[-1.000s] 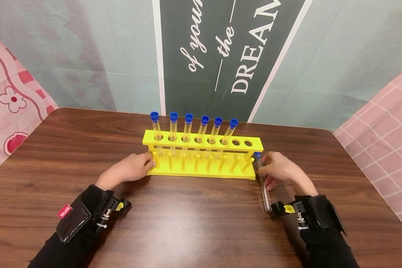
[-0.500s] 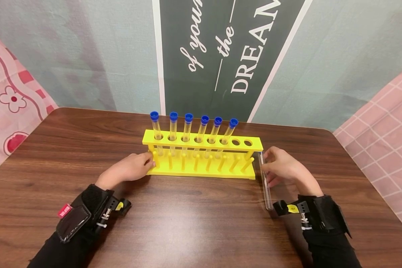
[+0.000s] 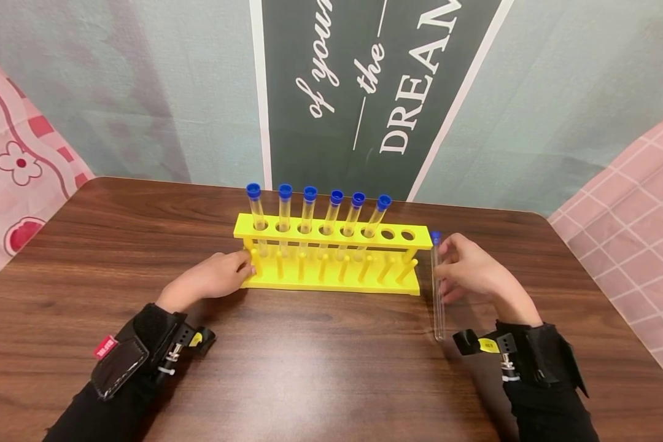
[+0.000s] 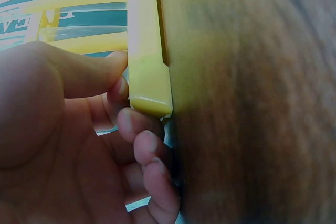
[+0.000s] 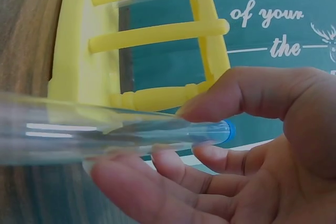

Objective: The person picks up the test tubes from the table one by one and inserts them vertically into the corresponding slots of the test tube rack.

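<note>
While the wooden table carries a yellow rack near the middle of its far edge, 6 capped tubes stand in the rack's holes. At the rack's left end, the left hand curls its fingers round the base corner. Just beside the right end, the right hand pinches a clear tube, blue cap up, nearly upright.

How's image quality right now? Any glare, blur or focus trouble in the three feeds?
Head view: sharp, with a soft light sheen on the table and wide-angle bending at the edges. Left wrist view: the left hand and rack are dim and soft, the wood blurred. Right wrist view: the test tube is close, blurred, with reflections streaking it; the banner lettering is sharper.
</note>
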Available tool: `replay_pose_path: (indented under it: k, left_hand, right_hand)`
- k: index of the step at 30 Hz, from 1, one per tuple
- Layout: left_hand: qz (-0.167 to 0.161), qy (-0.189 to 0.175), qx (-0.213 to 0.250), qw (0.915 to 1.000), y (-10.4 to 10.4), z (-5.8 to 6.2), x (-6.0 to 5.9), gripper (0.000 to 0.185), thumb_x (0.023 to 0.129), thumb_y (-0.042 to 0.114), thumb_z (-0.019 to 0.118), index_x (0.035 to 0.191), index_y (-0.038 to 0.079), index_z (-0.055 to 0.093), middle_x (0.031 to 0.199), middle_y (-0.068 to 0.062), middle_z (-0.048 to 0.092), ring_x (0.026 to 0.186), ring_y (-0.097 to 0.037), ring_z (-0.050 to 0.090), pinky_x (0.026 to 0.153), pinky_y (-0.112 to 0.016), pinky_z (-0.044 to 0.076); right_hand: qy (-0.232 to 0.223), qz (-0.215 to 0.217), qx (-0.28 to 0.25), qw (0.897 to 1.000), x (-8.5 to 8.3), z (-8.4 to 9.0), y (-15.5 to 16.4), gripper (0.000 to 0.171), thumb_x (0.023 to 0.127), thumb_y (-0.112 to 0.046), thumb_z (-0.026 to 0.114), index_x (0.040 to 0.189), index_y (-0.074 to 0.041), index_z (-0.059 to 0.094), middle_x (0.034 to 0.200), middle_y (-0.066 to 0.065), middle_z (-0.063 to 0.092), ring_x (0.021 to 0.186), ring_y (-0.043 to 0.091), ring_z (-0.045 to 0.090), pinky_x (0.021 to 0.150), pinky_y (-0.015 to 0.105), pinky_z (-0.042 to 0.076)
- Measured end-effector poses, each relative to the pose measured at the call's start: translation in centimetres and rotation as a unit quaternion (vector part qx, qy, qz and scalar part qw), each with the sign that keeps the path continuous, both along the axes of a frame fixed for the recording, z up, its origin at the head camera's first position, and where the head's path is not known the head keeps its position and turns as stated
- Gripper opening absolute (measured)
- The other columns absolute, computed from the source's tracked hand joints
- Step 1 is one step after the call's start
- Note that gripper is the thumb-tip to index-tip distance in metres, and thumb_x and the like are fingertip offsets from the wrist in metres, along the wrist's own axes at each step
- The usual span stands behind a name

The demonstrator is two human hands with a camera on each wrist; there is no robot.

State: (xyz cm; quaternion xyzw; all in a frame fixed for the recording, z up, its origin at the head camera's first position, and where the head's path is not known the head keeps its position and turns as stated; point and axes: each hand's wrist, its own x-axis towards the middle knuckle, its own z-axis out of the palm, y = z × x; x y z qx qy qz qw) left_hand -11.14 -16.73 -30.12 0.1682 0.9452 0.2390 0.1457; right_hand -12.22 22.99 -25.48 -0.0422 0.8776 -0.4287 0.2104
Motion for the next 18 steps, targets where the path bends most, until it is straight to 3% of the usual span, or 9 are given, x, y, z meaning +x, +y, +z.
replay_pose_path:
  k: [10, 18]
  left_hand:
    - [0.001, -0.003, -0.004, 1.0, -0.1, 0.1, 0.0, 0.016, 0.095, 0.014, 0.046, 0.084, 0.003, 0.047, 0.064, -0.004, 0.038, 0.058, -0.017, 0.039, 0.056, -0.029, 0.033]
    - [-0.001, -0.001, -0.003, 1.0, -0.1, -0.1, -0.1, 0.016, 0.095, 0.015, 0.046, 0.084, 0.004, 0.047, 0.065, -0.004, 0.039, 0.058, -0.017, 0.04, 0.056, -0.029, 0.033]
  right_hand:
    - [0.027, 0.018, -0.039, 0.999, 0.5, 0.8, 0.4, 0.034, 0.082, 0.005, 0.05, 0.107, 0.006, 0.027, 0.082, 0.017, 0.047, 0.062, 0.025, 0.06, 0.058, 0.043, 0.052]
    - [0.052, 0.033, -0.038, 0.997, 0.8, 1.4, 0.4, 0.029, 0.083, 0.006, 0.053, 0.102, 0.007, 0.03, 0.081, 0.017, 0.051, 0.065, 0.023, 0.061, 0.059, 0.039, 0.052]
